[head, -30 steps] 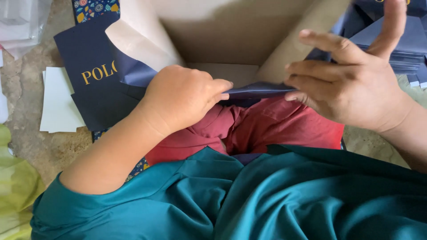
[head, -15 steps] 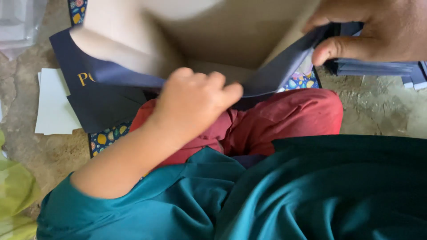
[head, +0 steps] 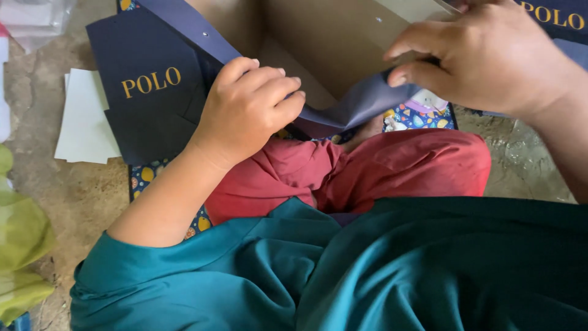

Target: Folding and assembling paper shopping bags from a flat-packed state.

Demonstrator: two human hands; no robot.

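A navy paper bag (head: 343, 104) with a brown inside stands open over my lap, its mouth toward me. My left hand (head: 248, 110) is curled around the bag's near rim at the left. My right hand (head: 484, 58) pinches the same rim at the right, thumb under the navy edge. Between the two hands the rim sags in a soft curve above my red trousers (head: 392, 168). The bag's far end runs out of view at the top.
A flat navy bag with gold lettering (head: 144, 92) lies to the left on white sheets (head: 82, 119). More navy bags (head: 560, 18) sit at top right. A patterned mat (head: 419, 116) covers the stone floor (head: 79, 196). Green cloth (head: 21, 245) lies at left.
My right hand came down from the stack at top right and took the bag's rim. My left hand moved slightly left and up along the rim. The view shifted.
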